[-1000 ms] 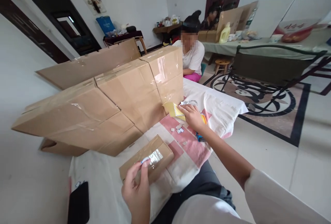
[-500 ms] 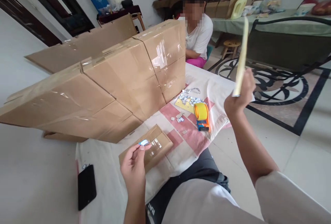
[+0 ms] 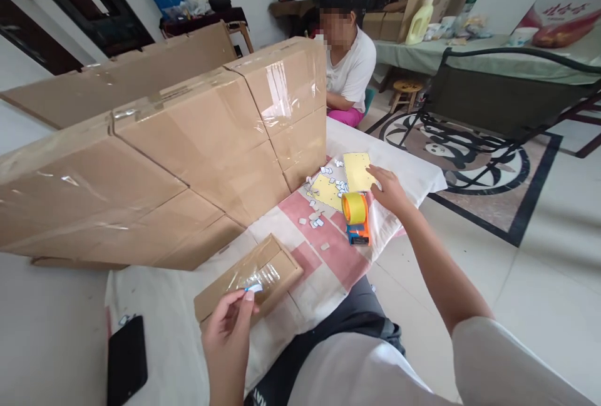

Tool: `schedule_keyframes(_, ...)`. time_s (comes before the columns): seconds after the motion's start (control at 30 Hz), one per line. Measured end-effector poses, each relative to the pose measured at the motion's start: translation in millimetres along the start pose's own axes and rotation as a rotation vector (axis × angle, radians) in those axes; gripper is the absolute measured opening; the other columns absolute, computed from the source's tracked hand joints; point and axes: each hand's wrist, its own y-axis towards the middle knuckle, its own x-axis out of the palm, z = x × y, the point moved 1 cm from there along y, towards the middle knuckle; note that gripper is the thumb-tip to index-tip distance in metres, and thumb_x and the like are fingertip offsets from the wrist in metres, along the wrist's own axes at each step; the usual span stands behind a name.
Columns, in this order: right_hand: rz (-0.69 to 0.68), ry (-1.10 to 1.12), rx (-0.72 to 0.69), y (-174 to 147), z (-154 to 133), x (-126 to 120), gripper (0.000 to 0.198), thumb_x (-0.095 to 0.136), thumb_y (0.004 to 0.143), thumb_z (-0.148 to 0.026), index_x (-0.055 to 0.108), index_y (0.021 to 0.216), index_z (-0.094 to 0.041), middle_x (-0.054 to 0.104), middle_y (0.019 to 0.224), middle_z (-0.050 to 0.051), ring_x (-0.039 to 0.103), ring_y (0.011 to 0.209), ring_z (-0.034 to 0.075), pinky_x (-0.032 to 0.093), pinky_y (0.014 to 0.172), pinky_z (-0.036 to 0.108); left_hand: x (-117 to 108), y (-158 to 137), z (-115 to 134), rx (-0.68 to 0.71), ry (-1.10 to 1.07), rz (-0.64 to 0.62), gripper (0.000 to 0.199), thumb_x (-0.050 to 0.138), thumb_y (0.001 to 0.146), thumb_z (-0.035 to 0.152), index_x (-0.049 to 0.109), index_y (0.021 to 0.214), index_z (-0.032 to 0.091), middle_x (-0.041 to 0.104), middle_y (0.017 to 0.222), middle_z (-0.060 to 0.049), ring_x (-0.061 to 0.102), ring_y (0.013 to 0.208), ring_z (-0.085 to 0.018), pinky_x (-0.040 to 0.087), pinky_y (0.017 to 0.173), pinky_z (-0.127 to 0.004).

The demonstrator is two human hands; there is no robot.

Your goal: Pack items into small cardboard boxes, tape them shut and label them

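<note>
My left hand (image 3: 229, 324) is closed in a pinch on a small white piece with a blue edge (image 3: 254, 288). It hovers over the near side of a small taped cardboard box (image 3: 220, 298). My right hand (image 3: 390, 193) reaches to the right edge of a yellow sheet (image 3: 355, 169), its fingers stretched out and apart at that edge. This sheet overlaps a second yellow piece (image 3: 323, 190) with small white scraps (image 3: 341, 188) strewn on and around it. Just below my right hand stands an orange and blue tape dispenser (image 3: 359, 231) with a yellow roll (image 3: 355, 207).
A wall of taped cardboard boxes (image 3: 220, 137) stands along the table's far left side. A black phone (image 3: 127, 361) lies on the tablecloth (image 3: 173, 306) at lower left. Behind the boxes sits a person in a white shirt (image 3: 353, 68). A dark folding chair (image 3: 507, 96) stands at right.
My right hand has come down and left from mid-air, bringing the yellow sheet onto the table beside the scraps. My left hand still pinches the small piece, a little lower in view.
</note>
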Motion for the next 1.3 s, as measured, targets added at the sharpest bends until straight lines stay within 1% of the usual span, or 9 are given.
schedule_keyframes(0.07, 0.213, 0.169, -0.092, -19.5, -31.6, -12.1, 0.041, 0.046, 0.094, -0.019, 0.063, 0.132, -0.02, 0.061, 0.142, 0.014, 0.054, 0.133, 0.03, 0.04, 0.113, 0.056, -1.4, -0.9, -3.3, 0.123, 0.056, -0.042, 0.031, 0.077, 0.076, 0.052, 0.071, 0.084, 0.022, 0.068, 0.076, 0.0, 0.063, 0.074, -0.015, 0.051, 0.068, -0.024)
schedule_keyframes(0.13, 0.267, 0.353, -0.191, -43.7, -73.0, -18.2, 0.03, 0.05, 0.095, -0.02, 0.068, 0.119, -0.023, 0.07, 0.125, 0.011, 0.061, 0.121, 0.028, 0.047, 0.105, 0.05, -0.9, -2.9, -3.7, 0.236, 0.109, -0.119, 0.025, 0.073, 0.082, 0.048, 0.07, 0.084, 0.023, 0.069, 0.088, -0.002, 0.063, 0.084, -0.016, 0.05, 0.073, -0.025)
schedule_keyframes(0.37, -0.329, 0.894, -0.353, -116.0, -208.1, 6.5, 0.019, 0.062, 0.096, -0.028, 0.069, 0.112, -0.02, 0.073, 0.104, 0.011, 0.068, 0.097, 0.023, 0.055, 0.087, 0.037, 5.4, -13.9, 11.8, 0.406, 0.368, -0.51, 0.016, 0.054, 0.097, 0.037, 0.063, 0.092, 0.024, 0.066, 0.087, -0.001, 0.061, 0.081, -0.016, 0.049, 0.074, -0.027)
schedule_keyframes(0.5, -0.403, 0.917, -0.297, -136.8, -233.7, 28.1, 0.011, 0.063, 0.094, -0.025, 0.07, 0.101, -0.02, 0.073, 0.089, 0.006, 0.066, 0.081, 0.018, 0.053, 0.077, 0.031, 4.0, -18.2, 17.9, 0.539, 0.459, -0.54, 0.01, 0.05, 0.1, 0.027, 0.059, 0.096, 0.024, 0.063, 0.089, 0.0, 0.06, 0.083, -0.014, 0.047, 0.078, -0.027)
schedule_keyframes(0.7, -0.474, 0.976, -0.146, -158.8, -234.8, 47.5, 0.014, 0.06, 0.093, -0.028, 0.066, 0.083, -0.021, 0.064, 0.071, 0.0, 0.057, 0.064, 0.013, 0.046, 0.064, 0.025, 9.6, -27.1, 15.8, 0.511, 0.548, -0.562, 0.015, 0.047, 0.101, 0.025, 0.061, 0.107, 0.025, 0.065, 0.094, 0.0, 0.062, 0.088, -0.014, 0.048, 0.077, -0.026)
schedule_keyframes(0.8, -0.474, 1.092, 0.039, -156.1, -219.2, 57.3, 0.021, 0.061, 0.093, -0.036, 0.062, 0.079, -0.02, 0.055, 0.063, -0.003, 0.047, 0.057, 0.011, 0.04, 0.057, 0.025, 13.1, -25.4, 13.3, 0.489, 0.576, -0.477, 0.021, 0.054, 0.098, 0.03, 0.06, 0.118, 0.026, 0.069, 0.097, -0.001, 0.064, 0.086, -0.014, 0.05, 0.078, -0.027)
schedule_keyframes(0.93, -0.501, 1.407, 0.304, -127.0, -178.7, 80.6, 0.033, 0.066, 0.089, -0.051, 0.058, 0.08, -0.02, 0.049, 0.06, -0.006, 0.04, 0.054, 0.01, 0.032, 0.054, 0.025, 1.1, -8.2, 8.8, 0.419, 0.65, -0.092, 0.018, 0.066, 0.09, 0.04, 0.069, 0.099, 0.024, 0.072, 0.09, 0.0, 0.064, 0.078, -0.015, 0.05, 0.075, -0.027)
schedule_keyframes(1.03, -0.603, 1.567, 0.348, -102.0, -157.7, 105.8, 0.038, 0.072, 0.083, -0.055, 0.055, 0.08, -0.021, 0.047, 0.061, -0.007, 0.04, 0.055, 0.009, 0.031, 0.055, 0.024, -17.0, 9.7, -0.6, 0.309, 0.684, 0.164, 0.022, 0.068, 0.086, 0.045, 0.07, 0.087, 0.023, 0.069, 0.08, 0.001, 0.061, 0.073, -0.015, 0.047, 0.072, -0.027)
schedule_keyframes(1.3, -0.784, 1.635, 0.46, -88.8, -181.9, 161.0, 0.038, 0.075, 0.074, -0.052, 0.056, 0.074, -0.019, 0.04, 0.053, -0.01, 0.031, 0.049, 0.007, 0.02, 0.048, 0.023, -34.1, 33.0, -27.4, 0.242, 0.72, 0.376, 0.028, 0.065, 0.085, 0.048, 0.065, 0.085, 0.02, 0.058, 0.073, 0.003, 0.052, 0.066, -0.014, 0.041, 0.067, -0.029)
